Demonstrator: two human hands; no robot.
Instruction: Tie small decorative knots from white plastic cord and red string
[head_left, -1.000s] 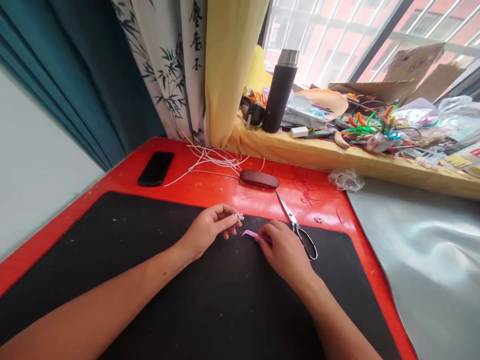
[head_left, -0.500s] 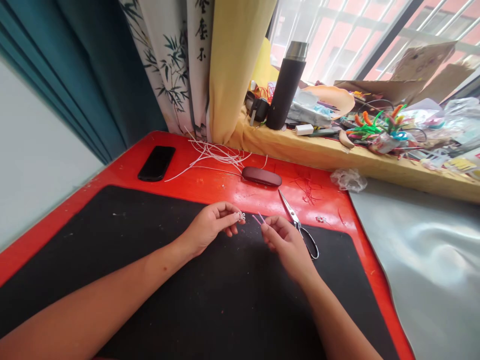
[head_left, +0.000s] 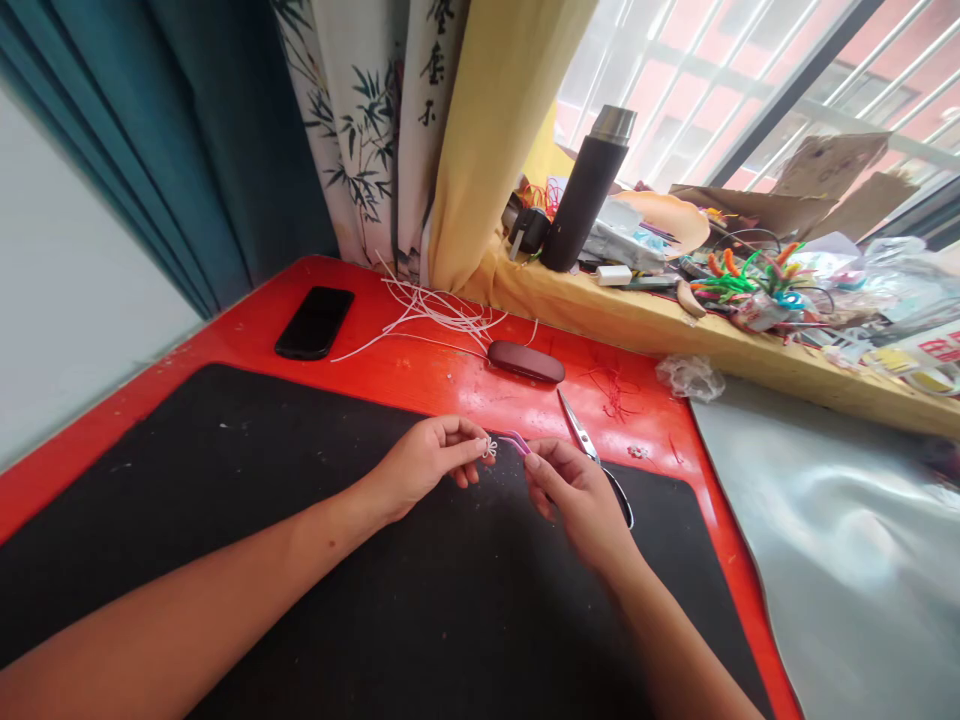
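Note:
My left hand (head_left: 431, 460) pinches a small white looped cord flower (head_left: 490, 449) between thumb and fingertips. Facing it, my right hand (head_left: 574, 488) is closed on pink tweezers (head_left: 515, 440), whose tips point left, close to the flower. Whether the tips touch the flower I cannot tell. Both hands are above the black mat (head_left: 360, 610). Just beyond my right hand lie scissors (head_left: 577, 425), one handle partly hidden behind that hand.
On the red table (head_left: 255, 310) lie a black phone (head_left: 315, 322), a heap of white cords (head_left: 442, 312), a maroon case (head_left: 525, 361) and red thread scraps (head_left: 611, 390). A dark thermos (head_left: 589, 190) stands on the cluttered sill. A grey sheet (head_left: 825, 520) covers the right side.
My right hand has turned the tweezers so their tips sit nearer the white flower. The flower now faces the camera more. The whole view has shifted and tilted slightly.

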